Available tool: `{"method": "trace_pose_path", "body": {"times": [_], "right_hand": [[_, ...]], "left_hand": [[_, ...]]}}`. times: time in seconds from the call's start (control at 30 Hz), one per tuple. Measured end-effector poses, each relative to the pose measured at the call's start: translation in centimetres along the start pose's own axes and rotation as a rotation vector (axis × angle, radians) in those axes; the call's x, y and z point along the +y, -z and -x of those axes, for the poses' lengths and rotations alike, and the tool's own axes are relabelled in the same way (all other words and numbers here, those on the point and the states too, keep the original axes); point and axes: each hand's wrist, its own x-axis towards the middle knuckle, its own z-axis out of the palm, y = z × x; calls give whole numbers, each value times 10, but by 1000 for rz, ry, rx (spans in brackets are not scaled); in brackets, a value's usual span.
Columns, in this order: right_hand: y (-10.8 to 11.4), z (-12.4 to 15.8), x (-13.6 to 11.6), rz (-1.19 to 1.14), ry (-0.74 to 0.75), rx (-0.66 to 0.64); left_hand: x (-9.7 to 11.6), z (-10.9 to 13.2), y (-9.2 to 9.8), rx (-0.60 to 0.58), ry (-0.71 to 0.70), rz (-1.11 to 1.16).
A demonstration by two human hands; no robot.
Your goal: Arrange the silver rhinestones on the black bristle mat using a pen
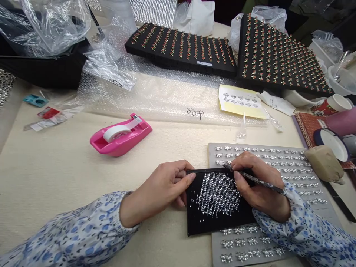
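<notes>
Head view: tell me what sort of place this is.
Probably a jewellery workshop: a black tray of tiny sparkling stones, a grey board with rows of silvery pieces, and a black board of red-and-gold pieces behind.

Barcodes [246, 99] line the label sheet [241, 108] at two o'clock, their print too small; handwriting [195, 112] on the bubble wrap [155, 94], past one, is unclear. Marks on the white tag [204, 63] at one and clear bag [107, 72] at ten are illegible.
</notes>
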Motion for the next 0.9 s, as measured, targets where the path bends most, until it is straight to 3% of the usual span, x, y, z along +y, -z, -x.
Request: {"method": "trace_pose_path", "body": {"times": [0.9], "right_hand": [[1,0,-1,-2,-2,35]], "left_hand": [[0,0,-1,-3,10,6]]}}
